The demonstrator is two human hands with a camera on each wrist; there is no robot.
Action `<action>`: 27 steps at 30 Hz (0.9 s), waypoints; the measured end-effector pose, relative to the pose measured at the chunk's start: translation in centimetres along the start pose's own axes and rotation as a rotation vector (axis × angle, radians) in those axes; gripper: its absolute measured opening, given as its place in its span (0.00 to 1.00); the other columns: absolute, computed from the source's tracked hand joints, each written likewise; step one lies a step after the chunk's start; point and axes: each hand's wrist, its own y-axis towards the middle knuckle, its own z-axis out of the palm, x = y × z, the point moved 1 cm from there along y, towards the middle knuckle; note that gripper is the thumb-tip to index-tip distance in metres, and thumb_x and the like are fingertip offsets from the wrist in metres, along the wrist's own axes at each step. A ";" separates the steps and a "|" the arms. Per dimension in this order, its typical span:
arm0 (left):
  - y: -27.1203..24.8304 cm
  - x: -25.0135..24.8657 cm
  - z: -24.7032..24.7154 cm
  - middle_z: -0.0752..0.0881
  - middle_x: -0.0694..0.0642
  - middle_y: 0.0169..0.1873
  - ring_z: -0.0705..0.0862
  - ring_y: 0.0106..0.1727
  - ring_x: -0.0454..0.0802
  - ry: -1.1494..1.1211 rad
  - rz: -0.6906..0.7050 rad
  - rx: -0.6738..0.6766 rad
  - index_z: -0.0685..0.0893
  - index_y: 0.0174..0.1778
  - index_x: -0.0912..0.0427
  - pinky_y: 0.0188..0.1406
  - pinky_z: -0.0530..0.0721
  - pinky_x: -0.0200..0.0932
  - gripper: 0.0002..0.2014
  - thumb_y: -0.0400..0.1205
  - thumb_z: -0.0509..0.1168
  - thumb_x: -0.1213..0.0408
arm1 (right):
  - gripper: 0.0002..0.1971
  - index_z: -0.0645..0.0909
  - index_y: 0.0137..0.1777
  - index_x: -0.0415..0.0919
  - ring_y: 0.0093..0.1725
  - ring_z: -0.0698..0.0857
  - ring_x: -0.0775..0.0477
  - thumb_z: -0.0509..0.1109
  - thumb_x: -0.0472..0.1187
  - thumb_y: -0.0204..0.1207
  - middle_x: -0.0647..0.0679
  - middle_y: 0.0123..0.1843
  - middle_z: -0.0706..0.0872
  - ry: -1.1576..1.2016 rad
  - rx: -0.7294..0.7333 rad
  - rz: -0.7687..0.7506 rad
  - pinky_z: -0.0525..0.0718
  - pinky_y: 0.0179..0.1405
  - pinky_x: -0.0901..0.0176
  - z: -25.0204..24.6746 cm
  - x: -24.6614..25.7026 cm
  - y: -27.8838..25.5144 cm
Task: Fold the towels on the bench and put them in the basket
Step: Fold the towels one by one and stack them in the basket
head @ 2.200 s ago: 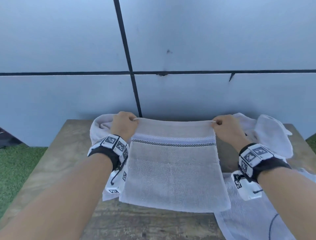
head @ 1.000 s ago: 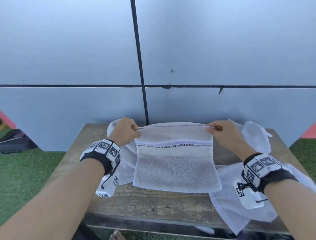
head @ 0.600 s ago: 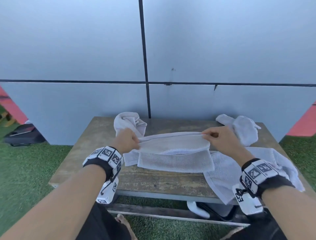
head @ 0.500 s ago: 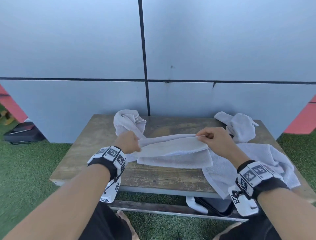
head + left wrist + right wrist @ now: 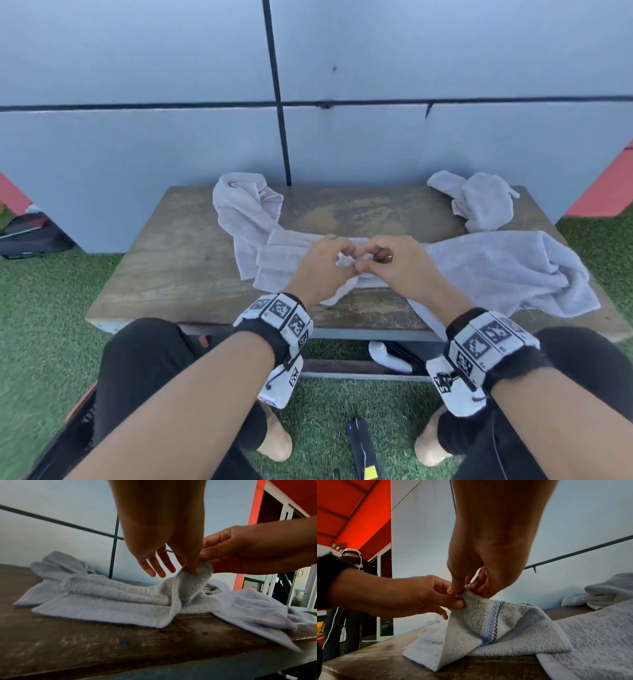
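Observation:
A white striped towel (image 5: 281,270) lies partly folded on the wooden bench (image 5: 178,274), near its front edge. My left hand (image 5: 342,260) and right hand (image 5: 368,262) meet over its middle. Each pinches a corner of the towel between thumb and fingers, lifting that part into a peak. The left wrist view shows my left hand (image 5: 188,566) with its thumb on the raised striped towel (image 5: 193,582) and its other fingers loose. In the right wrist view, my right hand (image 5: 465,588) pinches the same peak of the striped towel (image 5: 471,622). No basket is in view.
A crumpled towel (image 5: 246,205) sits at the back left, a second (image 5: 479,202) at the back right. A large loose towel (image 5: 507,267) covers the bench's right side and hangs over the front. A grey wall stands behind. A white object (image 5: 390,356) lies under the bench.
My hands held the towel stretched wide by its top corners. They have lowered it to the bench and come together at the middle, bringing the two corners to meet.

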 end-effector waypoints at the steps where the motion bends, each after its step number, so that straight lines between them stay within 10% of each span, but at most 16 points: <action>1: 0.1 0.4 0.3 0.86 0.55 0.44 0.81 0.44 0.50 0.000 -0.005 0.001 0.87 0.40 0.54 0.45 0.79 0.43 0.08 0.76 0.77 0.56 | 0.07 0.90 0.46 0.54 0.39 0.88 0.60 0.79 0.39 0.75 0.57 0.39 0.91 0.020 0.025 0.008 0.82 0.40 0.70 0.2 -0.2 -0.1; 8: 1.5 3.2 1.4 0.90 0.60 0.38 0.85 0.42 0.55 -0.030 -0.023 -0.054 0.91 0.40 0.65 0.45 0.83 0.52 0.10 0.81 0.73 0.61 | 0.12 0.89 0.57 0.49 0.49 0.87 0.62 0.67 0.35 0.85 0.59 0.50 0.90 0.039 -0.028 0.026 0.80 0.49 0.70 1.4 -2.4 2.2; 13: 1.6 3.3 1.6 0.87 0.47 0.35 0.83 0.37 0.41 -0.106 -0.046 -0.111 0.88 0.41 0.58 0.37 0.76 0.31 0.05 0.80 0.73 0.62 | 0.05 0.87 0.54 0.41 0.41 0.87 0.60 0.73 0.37 0.81 0.50 0.43 0.92 0.258 -0.238 0.091 0.82 0.43 0.73 3.1 -3.4 2.3; 22: 2.1 1.3 2.1 0.90 0.44 0.35 0.87 0.38 0.40 -0.177 -0.002 -0.061 0.89 0.39 0.58 0.39 0.80 0.32 0.06 0.74 0.80 0.62 | 0.07 0.92 0.47 0.47 0.42 0.89 0.47 0.74 0.36 0.79 0.48 0.42 0.92 0.327 -0.280 0.104 0.85 0.43 0.58 1.6 -4.6 0.3; 27: 2.3 0.2 2.7 0.90 0.46 0.36 0.87 0.39 0.43 -0.212 0.010 -0.066 0.88 0.39 0.58 0.39 0.83 0.39 0.05 0.78 0.77 0.63 | 0.11 0.93 0.50 0.49 0.45 0.90 0.58 0.71 0.35 0.82 0.61 0.44 0.93 0.288 -0.279 0.098 0.85 0.42 0.70 1.2 -4.8 0.7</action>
